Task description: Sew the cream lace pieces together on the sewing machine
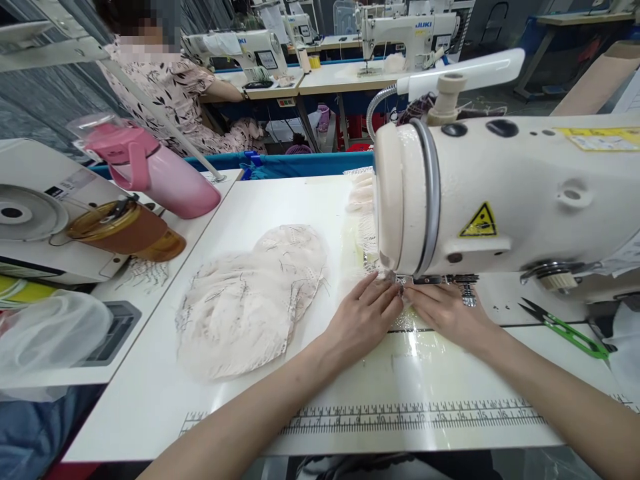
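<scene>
Evidently, both hands are at the needle end of the sewing machine (pixel 505 193). The left hand (pixel 363 315) lies palm down with its fingers extended, fingertips on the cloth (pixel 362 195) just beside the needle area. The right hand (pixel 453 315) reaches in from the opposite side, fingers also extended and partly covered by metal parts of the machine; the fingertips of the two hands nearly meet. Since the machine head and the fingers hide the contact point, it cannot be told whether either hand pinches the cloth or merely presses it.

The cloth, pale and gathered, runs from beneath the machine head towards the far edge of the table (pixel 150 427). A heap of pale pieces (pixel 245 313) with loose threads lies apart from the left hand, towards the table's left edge. To the right of the right hand rest green snips (pixel 575 333), their dark blades pointing towards the machine. A printed ruler (pixel 375 419) follows the near edge, partly covered by the left forearm.

On the adjoining side table, a pink bottle (pixel 160 173) and an amber cup (pixel 133 232) occupy the right edge. Beyond the far edge, a co-worker (pixel 165 100) in a patterned garment sits near another machine (pixel 255 52).
</scene>
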A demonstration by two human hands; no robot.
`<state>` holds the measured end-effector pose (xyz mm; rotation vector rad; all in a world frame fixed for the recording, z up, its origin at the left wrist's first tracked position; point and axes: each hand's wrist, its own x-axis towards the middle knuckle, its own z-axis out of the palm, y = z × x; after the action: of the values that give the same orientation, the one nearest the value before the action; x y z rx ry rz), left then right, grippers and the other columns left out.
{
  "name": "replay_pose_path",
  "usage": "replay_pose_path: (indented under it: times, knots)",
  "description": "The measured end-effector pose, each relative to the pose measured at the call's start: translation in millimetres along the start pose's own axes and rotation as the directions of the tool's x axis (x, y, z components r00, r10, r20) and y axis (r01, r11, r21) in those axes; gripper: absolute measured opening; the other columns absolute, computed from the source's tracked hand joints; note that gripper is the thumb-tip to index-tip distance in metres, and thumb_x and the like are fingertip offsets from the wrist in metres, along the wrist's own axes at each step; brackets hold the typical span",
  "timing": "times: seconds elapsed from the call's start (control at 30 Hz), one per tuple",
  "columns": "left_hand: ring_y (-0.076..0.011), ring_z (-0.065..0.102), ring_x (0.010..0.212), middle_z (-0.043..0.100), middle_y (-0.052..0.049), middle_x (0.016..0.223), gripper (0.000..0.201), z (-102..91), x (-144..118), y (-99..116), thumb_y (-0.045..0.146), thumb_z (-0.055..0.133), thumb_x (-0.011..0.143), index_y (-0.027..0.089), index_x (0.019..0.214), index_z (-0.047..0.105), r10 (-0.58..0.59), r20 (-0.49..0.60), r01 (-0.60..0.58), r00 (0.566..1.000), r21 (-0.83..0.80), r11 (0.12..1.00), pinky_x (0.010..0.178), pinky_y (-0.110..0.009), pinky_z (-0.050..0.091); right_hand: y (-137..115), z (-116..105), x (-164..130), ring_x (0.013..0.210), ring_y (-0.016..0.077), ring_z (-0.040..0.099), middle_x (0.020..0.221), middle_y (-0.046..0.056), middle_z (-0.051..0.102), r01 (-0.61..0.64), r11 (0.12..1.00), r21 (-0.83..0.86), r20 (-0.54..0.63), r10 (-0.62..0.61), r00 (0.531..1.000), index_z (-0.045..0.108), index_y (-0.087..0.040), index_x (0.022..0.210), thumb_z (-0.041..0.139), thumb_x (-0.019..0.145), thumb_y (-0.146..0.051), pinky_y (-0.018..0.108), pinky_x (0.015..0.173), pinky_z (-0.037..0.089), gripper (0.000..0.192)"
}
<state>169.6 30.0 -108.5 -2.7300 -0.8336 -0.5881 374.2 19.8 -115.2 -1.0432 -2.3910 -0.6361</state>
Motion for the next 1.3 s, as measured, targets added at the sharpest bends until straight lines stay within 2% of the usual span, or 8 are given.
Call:
replay_pose_path:
  times: [0.13, 0.5, 0.63, 0.73, 0.83, 0.9, 1.07, 1.3]
  knots:
    - [-0.0196, 0.062, 0.11, 0.068, -0.007, 0.113, 0.019, -2.0, 2, -1, 0.014, 0.043, 0.093, 0.013, 0.092, 0.062, 0.002, -0.015, -0.003, 1.0, -0.03, 1.0, 0.108, -0.038, 0.04, -2, 6, -4, 0.084, 0.0114, 0.061, 0.1, 0.0, 0.07, -0.03, 0.997, 0.07, 0.053, 0.026, 0.998, 0.064, -0.019, 0.101, 0.052, 0.089, -0.013, 0.028, 0.075, 0.042, 0.018]
    - [-0.0221, 0.06, 0.113, 0.066, -0.01, 0.117, 0.015, -2.4, 0, -11, 0.014, 0.048, 0.085, 0.016, 0.095, 0.058, -0.049, 0.08, 0.06, 0.996, -0.144, 0.988, 0.11, -0.045, 0.035, -8, 7, 0, 0.094, 0.0126, 0.06, 0.102, 0.001, 0.069, -0.007, 0.983, 0.182, 0.105, -0.012, 0.994, 0.063, -0.017, 0.094, 0.049, 0.086, -0.003, 0.027, 0.08, 0.041, 0.022]
    - [-0.0215, 0.062, 0.106, 0.067, -0.009, 0.112, 0.027, -6.8, 0, -11, 0.009, 0.047, 0.078, 0.016, 0.102, 0.057, -0.108, 0.033, 0.112, 0.994, -0.158, 0.981, 0.107, -0.045, 0.036, -11, 5, 3, 0.095, 0.0123, 0.061, 0.097, -0.001, 0.07, -0.041, 0.973, 0.226, 0.076, 0.024, 0.997, 0.062, -0.019, 0.094, 0.049, 0.086, -0.004, 0.027, 0.081, 0.04, 0.022]
    - [-0.0215, 0.063, 0.091, 0.068, -0.006, 0.096, 0.027, -10.9, -1, -11, 0.012, 0.051, 0.076, 0.018, 0.101, 0.058, -0.158, -0.013, 0.156, 0.987, -0.131, 0.979, 0.099, -0.044, 0.04, -13, 4, 5, 0.089, 0.0121, 0.061, 0.087, -0.002, 0.069, -0.068, 0.947, 0.315, 0.097, 0.039, 0.995, 0.059, -0.02, 0.092, 0.048, 0.088, -0.009, 0.026, 0.074, 0.039, 0.015]
    - [-0.0169, 0.059, 0.078, 0.065, -0.001, 0.079, 0.007, -12.7, -3, -12, 0.015, 0.055, 0.08, 0.021, 0.082, 0.059, -0.098, -0.073, 0.091, 0.992, -0.095, 0.991, 0.091, -0.039, 0.042, -12, 3, 4, 0.085, 0.0132, 0.06, 0.082, -0.002, 0.066, -0.055, 0.917, 0.395, 0.117, 0.01, 0.993, 0.055, -0.02, 0.092, 0.049, 0.089, -0.015, 0.027, 0.072, 0.039, 0.009]
    - [-0.0144, 0.056, 0.075, 0.062, 0.002, 0.074, 0.011, -13.2, -4, -13, 0.016, 0.055, 0.084, 0.021, 0.074, 0.058, -0.038, -0.105, 0.032, 0.994, -0.067, 0.997, 0.089, -0.037, 0.041, -11, 2, 3, 0.088, 0.0141, 0.059, 0.082, -0.002, 0.065, -0.033, 0.9, 0.436, 0.098, -0.01, 0.995, 0.055, -0.02, 0.094, 0.049, 0.088, -0.015, 0.028, 0.073, 0.04, 0.01]
    - [-0.0123, 0.053, 0.071, 0.06, 0.004, 0.071, 0.013, -16.1, -5, -13, 0.02, 0.055, 0.088, 0.021, 0.075, 0.058, 0.063, -0.122, -0.065, 0.99, -0.013, 0.998, 0.087, -0.035, 0.041, -10, -3, 4, 0.093, 0.0147, 0.058, 0.085, -0.001, 0.066, 0.018, 0.877, 0.48, 0.005, -0.023, 1.0, 0.057, -0.021, 0.091, 0.055, 0.088, -0.019, 0.03, 0.078, 0.04, 0.005]
    - [-0.0105, 0.054, 0.068, 0.06, 0.005, 0.065, 0.015, -22.4, -3, -12, 0.014, 0.059, 0.085, 0.02, 0.071, 0.058, 0.167, -0.173, -0.162, 0.971, 0.044, 0.986, 0.081, -0.031, 0.045, -4, -9, -1, 0.093, 0.014, 0.06, 0.095, -0.001, 0.068, 0.026, 0.858, 0.514, 0.009, -0.035, 0.999, 0.062, -0.022, 0.094, 0.057, 0.088, -0.021, 0.031, 0.08, 0.045, 0.008]
